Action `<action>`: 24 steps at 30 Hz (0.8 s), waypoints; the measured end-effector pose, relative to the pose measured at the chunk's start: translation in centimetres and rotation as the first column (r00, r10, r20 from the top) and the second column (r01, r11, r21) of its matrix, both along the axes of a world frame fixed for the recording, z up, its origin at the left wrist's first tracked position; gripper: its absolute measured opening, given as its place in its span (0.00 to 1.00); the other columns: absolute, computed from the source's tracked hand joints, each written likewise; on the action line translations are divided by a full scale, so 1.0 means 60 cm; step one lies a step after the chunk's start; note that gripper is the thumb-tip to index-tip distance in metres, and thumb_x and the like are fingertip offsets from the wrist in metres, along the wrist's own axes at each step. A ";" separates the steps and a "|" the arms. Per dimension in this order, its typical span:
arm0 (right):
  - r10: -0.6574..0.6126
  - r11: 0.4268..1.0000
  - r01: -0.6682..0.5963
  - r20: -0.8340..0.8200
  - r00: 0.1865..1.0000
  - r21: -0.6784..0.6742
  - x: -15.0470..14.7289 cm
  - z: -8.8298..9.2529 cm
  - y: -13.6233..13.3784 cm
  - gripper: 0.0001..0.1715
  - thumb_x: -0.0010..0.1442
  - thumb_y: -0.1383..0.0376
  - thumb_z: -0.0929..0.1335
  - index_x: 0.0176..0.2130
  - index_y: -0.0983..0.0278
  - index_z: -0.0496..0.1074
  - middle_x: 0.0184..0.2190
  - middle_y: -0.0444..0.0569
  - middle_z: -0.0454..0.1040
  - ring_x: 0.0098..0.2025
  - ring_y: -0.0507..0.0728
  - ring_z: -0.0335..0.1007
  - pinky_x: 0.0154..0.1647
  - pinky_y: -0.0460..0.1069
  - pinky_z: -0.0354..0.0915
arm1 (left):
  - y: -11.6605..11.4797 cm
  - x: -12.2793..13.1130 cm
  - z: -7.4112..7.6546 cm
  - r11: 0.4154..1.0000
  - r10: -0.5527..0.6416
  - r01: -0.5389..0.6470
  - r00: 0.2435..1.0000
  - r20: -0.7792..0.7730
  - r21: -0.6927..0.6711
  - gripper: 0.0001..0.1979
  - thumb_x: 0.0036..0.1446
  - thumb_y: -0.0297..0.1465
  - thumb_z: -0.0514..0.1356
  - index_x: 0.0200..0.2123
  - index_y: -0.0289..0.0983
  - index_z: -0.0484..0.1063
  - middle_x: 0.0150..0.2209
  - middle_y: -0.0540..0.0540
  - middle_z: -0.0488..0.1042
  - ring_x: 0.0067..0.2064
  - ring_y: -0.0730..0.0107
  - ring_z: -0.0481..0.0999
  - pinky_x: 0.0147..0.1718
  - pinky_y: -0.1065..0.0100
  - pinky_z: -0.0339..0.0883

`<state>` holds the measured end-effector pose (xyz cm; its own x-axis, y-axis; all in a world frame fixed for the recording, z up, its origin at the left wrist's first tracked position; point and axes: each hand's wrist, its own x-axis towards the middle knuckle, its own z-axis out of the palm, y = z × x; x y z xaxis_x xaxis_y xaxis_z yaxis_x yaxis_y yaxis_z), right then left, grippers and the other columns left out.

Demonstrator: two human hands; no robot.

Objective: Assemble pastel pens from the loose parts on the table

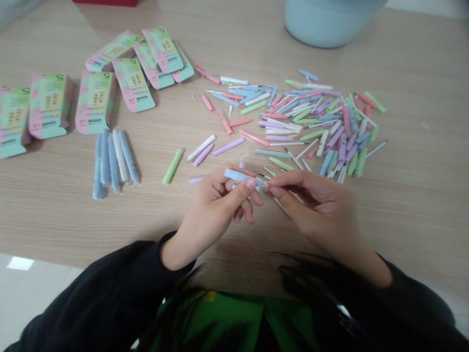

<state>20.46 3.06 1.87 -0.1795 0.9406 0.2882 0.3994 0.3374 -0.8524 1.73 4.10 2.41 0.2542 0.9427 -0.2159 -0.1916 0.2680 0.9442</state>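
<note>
A light blue pen barrel [236,175] lies between the thumb and fingers of my left hand [210,208], which is closed around it. My right hand [322,203] pinches a small, slim pen part at the barrel's right end; the fingertips mostly hide it. Below the right fingers a thin white stick [281,207] shows, and I cannot tell whether it is held. Just beyond both hands spreads a loose pile of pen parts [304,115] in pink, green, purple, blue and white. A green barrel [173,166] lies alone left of my left hand.
Several pink-and-green printed boxes [94,101] stand or lie at the back left. In front of them is a row of blue and white pens [114,161], apparently in clear wrapping. A light blue tub [330,22] stands at the back; a red object [106,2] shows at the top edge.
</note>
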 end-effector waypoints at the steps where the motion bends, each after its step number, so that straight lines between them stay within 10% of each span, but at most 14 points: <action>1: 0.006 1.000 -0.006 0.005 1.000 0.005 0.000 -0.001 0.000 0.05 0.65 0.69 0.72 0.40 0.59 0.79 0.34 0.43 0.82 0.36 0.54 0.79 0.38 0.50 0.73 | 0.000 0.000 -0.001 1.000 -0.007 0.007 1.000 0.008 0.003 0.13 0.63 0.38 0.67 0.29 0.36 0.74 0.19 0.53 0.74 0.17 0.79 0.69 0.18 0.76 0.60; 10: 0.092 0.990 -0.104 0.123 0.988 0.094 -0.014 0.008 0.001 0.08 0.65 0.72 0.69 0.38 0.59 0.77 0.32 0.44 0.82 0.34 0.54 0.79 0.38 0.49 0.74 | -0.006 0.001 -0.009 0.984 -0.029 0.053 0.990 -0.135 0.172 0.11 0.68 0.37 0.61 0.34 0.38 0.72 0.22 0.54 0.72 0.21 0.76 0.70 0.21 0.73 0.61; 24: 0.064 0.981 -0.078 0.084 0.994 0.178 -0.056 -0.014 -0.010 0.10 0.63 0.73 0.67 0.39 0.63 0.77 0.34 0.50 0.81 0.36 0.55 0.76 0.41 0.49 0.73 | -0.011 0.010 -0.028 0.832 0.243 0.038 0.872 -0.424 0.554 0.11 0.74 0.34 0.49 0.39 0.40 0.69 0.32 0.50 0.70 0.35 0.67 0.70 0.40 0.66 0.66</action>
